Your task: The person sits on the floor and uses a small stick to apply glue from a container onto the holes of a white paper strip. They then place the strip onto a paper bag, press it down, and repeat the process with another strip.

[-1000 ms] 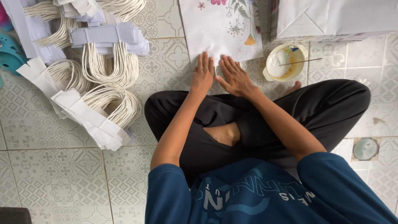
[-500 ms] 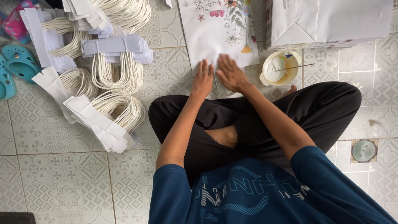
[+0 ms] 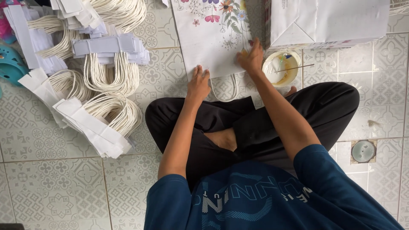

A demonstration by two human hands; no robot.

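A white paper bag with a flower print [image 3: 213, 38] lies flat on the tiled floor in front of my crossed legs. Its cord handle [image 3: 223, 91] loops out toward me. My left hand [image 3: 199, 83] presses flat on the bag's near edge, fingers spread. My right hand [image 3: 251, 57] rests on the bag's right edge, beside a small round bowl of yellowish glue [image 3: 281, 68] with a thin stick across it. Neither hand holds anything that I can see.
Bundles of white cord handles with paper strips [image 3: 98, 115] are heaped at my left. A stack of folded white bags [image 3: 328, 21] lies at the far right. A round floor drain [image 3: 363, 151] sits by my right knee. Blue sandals [image 3: 10, 64] lie at the left edge.
My right hand has moved from beside the left hand out to the bag's right edge near the glue bowl. The left hand stays pressed on the bag. The cord handle now shows.
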